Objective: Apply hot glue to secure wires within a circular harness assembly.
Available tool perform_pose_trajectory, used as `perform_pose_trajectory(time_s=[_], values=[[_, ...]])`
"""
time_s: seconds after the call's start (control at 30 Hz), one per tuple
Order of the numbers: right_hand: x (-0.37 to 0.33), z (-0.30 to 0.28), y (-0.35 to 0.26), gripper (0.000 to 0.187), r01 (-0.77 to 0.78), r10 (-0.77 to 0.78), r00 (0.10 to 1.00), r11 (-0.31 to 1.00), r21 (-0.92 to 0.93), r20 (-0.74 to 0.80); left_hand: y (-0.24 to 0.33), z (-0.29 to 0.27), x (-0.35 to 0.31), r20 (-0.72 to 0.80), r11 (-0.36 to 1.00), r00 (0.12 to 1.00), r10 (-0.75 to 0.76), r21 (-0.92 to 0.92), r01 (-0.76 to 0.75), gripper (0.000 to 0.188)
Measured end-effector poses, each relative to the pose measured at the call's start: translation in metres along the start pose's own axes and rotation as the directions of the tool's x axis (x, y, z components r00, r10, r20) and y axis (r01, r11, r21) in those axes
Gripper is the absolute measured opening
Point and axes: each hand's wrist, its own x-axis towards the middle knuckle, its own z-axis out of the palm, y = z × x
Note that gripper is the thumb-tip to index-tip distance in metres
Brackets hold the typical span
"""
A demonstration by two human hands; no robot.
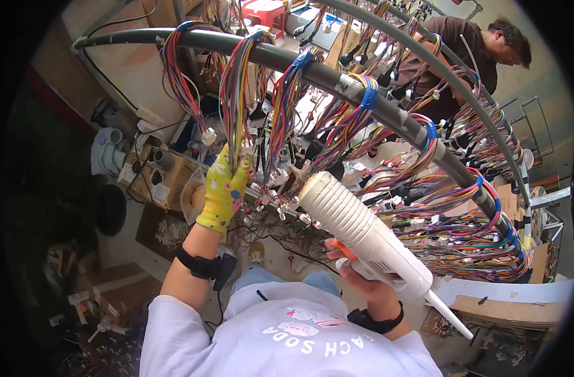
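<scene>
White heat gun [362, 235] in right hand [365, 279], nozzle toward wires [287, 125].

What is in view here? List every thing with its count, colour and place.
curved grey metal pipe: two, grey, arching overhead
multicoloured wire bundles: many, mixed colours, hanging from the pipes
white plastic heat gun: one, white with orange trigger, centre
cardboard boxes: several, brown, left floor
co-worker in brown shirt: one, top right
left hand: yellow glove, gripping a wire bundle
right hand: bare, holding the heat gun
</scene>
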Motion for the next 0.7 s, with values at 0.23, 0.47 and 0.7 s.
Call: perform_pose_trajectory(time_s=[0.23,0.47,0.7], values=[[0.004,-0.001,-0.007,0.047,-0.025,0.025,1.0,0.999,-0.028,-0.01,0.007,0.017,0.007,-0.018,0.943,0.987,-0.16,-0.297,0.148,0.042],[0.002,0.003,0.0,0.049,-0.002,0.004,0.999,0.999,0.033,-0.054,-0.006,0.018,0.012,0.028,0.883,0.976,-0.217,-0.422,0.208,0.041],[0.005,0.001,-0.004,0.047,0.021,-0.022,0.999,0.999,-0.034,-0.027,-0.008,0.009,0.007,0.19,0.72,0.958,-0.214,-0.633,0.286,0.043]])
